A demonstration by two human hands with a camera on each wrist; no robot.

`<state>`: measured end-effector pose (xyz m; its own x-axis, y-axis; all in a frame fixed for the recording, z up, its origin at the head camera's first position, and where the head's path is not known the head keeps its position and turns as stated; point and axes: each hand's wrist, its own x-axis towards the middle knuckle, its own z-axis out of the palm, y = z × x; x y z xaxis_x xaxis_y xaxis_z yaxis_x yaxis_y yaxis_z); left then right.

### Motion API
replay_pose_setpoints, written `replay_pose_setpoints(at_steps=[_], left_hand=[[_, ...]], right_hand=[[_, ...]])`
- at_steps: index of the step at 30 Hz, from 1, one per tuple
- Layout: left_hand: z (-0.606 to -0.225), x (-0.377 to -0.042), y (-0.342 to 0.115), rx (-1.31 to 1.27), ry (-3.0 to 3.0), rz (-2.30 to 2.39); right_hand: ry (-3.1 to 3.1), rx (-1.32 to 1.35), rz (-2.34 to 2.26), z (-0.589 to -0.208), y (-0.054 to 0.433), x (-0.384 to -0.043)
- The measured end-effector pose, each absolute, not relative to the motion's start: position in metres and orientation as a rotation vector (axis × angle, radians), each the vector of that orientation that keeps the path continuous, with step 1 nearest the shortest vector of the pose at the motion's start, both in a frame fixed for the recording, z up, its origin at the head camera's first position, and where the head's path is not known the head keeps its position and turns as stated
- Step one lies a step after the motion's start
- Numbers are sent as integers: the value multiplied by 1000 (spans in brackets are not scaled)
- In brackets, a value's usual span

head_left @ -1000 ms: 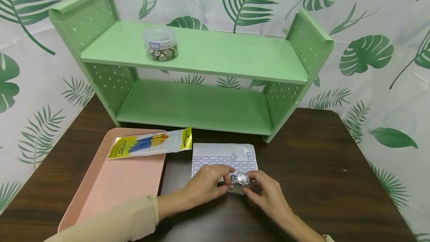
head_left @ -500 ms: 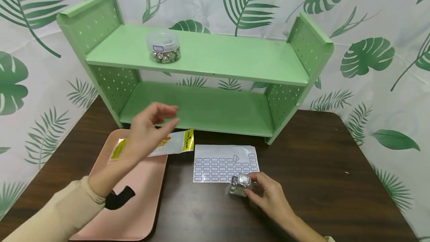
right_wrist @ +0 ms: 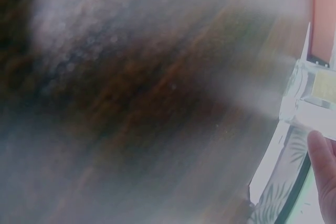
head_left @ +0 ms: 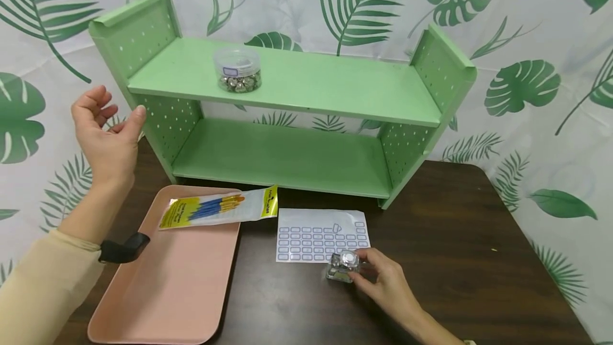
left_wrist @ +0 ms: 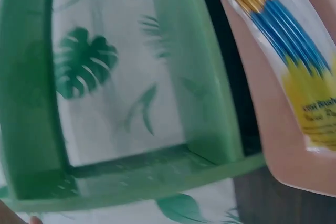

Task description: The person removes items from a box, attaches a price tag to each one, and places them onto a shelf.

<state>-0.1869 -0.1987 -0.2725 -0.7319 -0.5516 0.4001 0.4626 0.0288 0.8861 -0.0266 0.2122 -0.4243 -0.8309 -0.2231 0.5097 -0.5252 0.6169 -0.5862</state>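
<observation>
My right hand (head_left: 390, 284) pinches a small clear, square-sided container (head_left: 341, 266) with a shiny silvery top, low over the dark table. In the right wrist view, the clear container (right_wrist: 310, 95) shows at the right edge, with a finger against it. Behind it lies a white sheet of blue-outlined label stickers (head_left: 316, 236); one sticker sits askew. My left hand (head_left: 107, 134) is raised at the far left, beside the shelf's end panel. Its fingers are loosely bent, and I see nothing held in it. The left wrist view shows barely any of that hand.
A green two-level shelf (head_left: 287, 145) stands at the back. On its upper board sits a clear jar (head_left: 238, 71) of silvery pieces, bearing one label. A pink tray (head_left: 167, 286) lies at left, with a bag of blue-handled paintbrushes (head_left: 217, 207) across its far end.
My left hand has left the clear container and swung up to the far left, uncovering the tray and brush bag. The right hand keeps its grip on the container in about the same place.
</observation>
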Motion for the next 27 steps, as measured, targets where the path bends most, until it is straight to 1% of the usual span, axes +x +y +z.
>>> replay_pose_setpoints(at_steps=[4, 7, 14, 20, 24, 27], left_hand=[[-285, -199, -208, 169, -1685, -1864], [-296, -207, -213, 163, -1775, -1892], [-314, -218, -217, 199, -2018, -1623], [-319, -221, -219, 213, -2048, -1471], [-322, -223, -220, 175, -2061, -1408], [-323, -222, -221, 159, -2072, -1390]], right_hand=[[-2454, 598, 1085, -425, 213, -26], [-2454, 608, 1112, -425, 213, -26], [-2450, 646, 1149, -426, 215, -26], [-2467, 642, 1178, -426, 215, -27], [-2466, 646, 1186, -414, 214, -30], [-2455, 642, 1222, -392, 213, -37]])
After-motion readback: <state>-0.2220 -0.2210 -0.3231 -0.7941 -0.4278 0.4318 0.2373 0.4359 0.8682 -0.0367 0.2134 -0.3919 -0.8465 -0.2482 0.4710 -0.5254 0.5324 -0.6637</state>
